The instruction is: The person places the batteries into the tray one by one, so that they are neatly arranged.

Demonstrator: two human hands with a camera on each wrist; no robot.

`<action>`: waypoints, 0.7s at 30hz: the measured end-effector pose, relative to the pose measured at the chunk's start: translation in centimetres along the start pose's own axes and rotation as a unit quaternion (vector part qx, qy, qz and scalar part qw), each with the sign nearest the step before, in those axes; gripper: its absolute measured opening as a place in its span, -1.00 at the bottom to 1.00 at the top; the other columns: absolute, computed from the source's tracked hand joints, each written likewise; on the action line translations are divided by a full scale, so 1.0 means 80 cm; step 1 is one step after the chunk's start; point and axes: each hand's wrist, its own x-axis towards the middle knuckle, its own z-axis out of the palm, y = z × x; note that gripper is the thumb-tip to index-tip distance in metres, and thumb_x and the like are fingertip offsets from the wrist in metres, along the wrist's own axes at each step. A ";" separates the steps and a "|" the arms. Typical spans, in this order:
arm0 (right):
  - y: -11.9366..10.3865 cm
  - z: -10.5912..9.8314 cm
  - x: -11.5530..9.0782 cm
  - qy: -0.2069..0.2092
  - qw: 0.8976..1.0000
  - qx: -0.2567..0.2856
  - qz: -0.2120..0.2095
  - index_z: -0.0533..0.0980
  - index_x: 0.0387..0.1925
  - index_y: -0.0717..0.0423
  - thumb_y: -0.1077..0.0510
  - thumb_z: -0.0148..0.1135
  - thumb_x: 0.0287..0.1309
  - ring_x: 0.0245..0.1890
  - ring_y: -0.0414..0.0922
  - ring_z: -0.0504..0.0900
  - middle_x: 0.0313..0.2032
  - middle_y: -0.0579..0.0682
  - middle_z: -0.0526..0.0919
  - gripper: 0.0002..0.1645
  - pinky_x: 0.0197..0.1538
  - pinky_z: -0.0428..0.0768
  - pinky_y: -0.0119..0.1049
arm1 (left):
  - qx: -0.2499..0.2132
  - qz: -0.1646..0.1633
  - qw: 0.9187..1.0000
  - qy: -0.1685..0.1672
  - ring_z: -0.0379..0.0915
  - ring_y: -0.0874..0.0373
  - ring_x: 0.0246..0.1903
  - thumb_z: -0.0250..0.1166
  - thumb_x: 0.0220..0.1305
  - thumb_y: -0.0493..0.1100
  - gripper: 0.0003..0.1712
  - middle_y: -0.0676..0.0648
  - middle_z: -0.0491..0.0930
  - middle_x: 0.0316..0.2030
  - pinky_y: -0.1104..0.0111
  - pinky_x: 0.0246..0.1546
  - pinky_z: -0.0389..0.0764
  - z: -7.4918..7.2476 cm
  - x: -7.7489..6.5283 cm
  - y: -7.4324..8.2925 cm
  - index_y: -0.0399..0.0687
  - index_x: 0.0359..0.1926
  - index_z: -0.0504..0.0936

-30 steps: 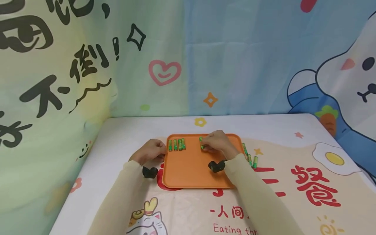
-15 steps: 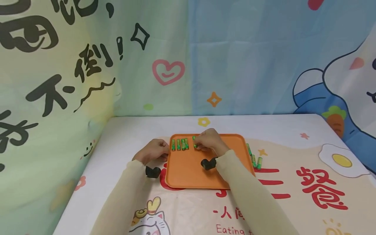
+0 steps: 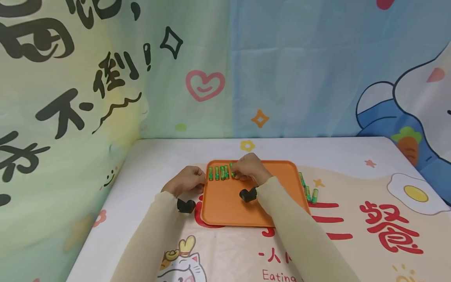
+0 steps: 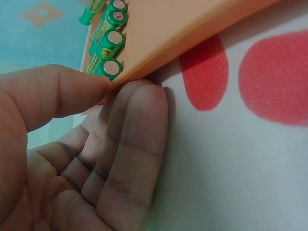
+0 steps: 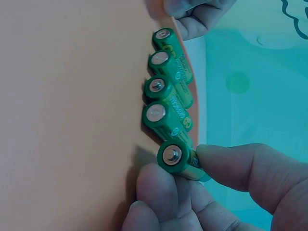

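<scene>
An orange tray [image 3: 229, 205] lies on the table, with several green batteries [image 3: 217, 173] standing side by side in a row along its far left part. My right hand [image 3: 251, 169] pinches another green battery [image 5: 179, 161] between thumb and fingers, at the right end of that row and close to its last battery. In the right wrist view the held battery's end with the metal nub faces the camera. My left hand [image 3: 187, 181] grips the tray's left rim, thumb [image 4: 72, 89] on the top edge and fingers curled against the outer side.
Beyond the tray's right edge lie three loose green batteries [image 3: 314, 196] on the printed tablecloth [image 3: 345, 250]. A printed curtain [image 3: 299, 78] hangs behind the table's far edge. Black wrist mounts [image 3: 248, 194] sit under both sleeves.
My right hand has carried its battery leftward across the tray, up to the row. The left hand stays at the rim. The whole head view has shifted slightly.
</scene>
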 end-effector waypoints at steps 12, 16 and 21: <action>0.002 0.007 0.003 0.028 0.999 -0.016 -0.005 0.43 -0.78 0.04 0.36 0.27 -0.03 -0.64 -0.11 0.63 -0.68 0.05 0.61 -0.66 -0.54 0.54 -0.31 | -0.005 0.011 1.000 -0.005 0.60 0.13 -0.40 0.25 0.35 -0.27 -0.91 -0.13 0.66 -0.31 0.37 -0.29 0.71 0.001 0.002 -0.001 -0.25 -0.23 0.57; 0.001 0.010 0.004 0.038 0.999 -0.038 -0.009 0.35 -0.83 -0.02 0.38 0.22 -0.09 -0.68 -0.11 0.61 -0.73 0.04 0.57 -0.60 -0.57 0.47 -0.32 | -0.004 0.013 1.000 -0.002 0.61 0.14 -0.41 0.26 0.35 -0.28 -0.92 -0.13 0.66 -0.32 0.36 -0.29 0.71 0.001 0.001 -0.001 -0.25 -0.25 0.57; -0.001 0.013 0.005 0.047 0.997 -0.056 -0.005 0.33 -0.86 -0.04 0.37 0.23 -0.06 -0.71 -0.12 0.55 -0.75 0.03 0.56 -0.56 -0.58 0.45 -0.32 | -0.010 0.012 1.000 -0.002 0.60 0.15 -0.42 0.27 0.34 -0.28 -0.92 -0.12 0.65 -0.34 0.38 -0.31 0.71 0.001 0.000 0.001 -0.24 -0.27 0.56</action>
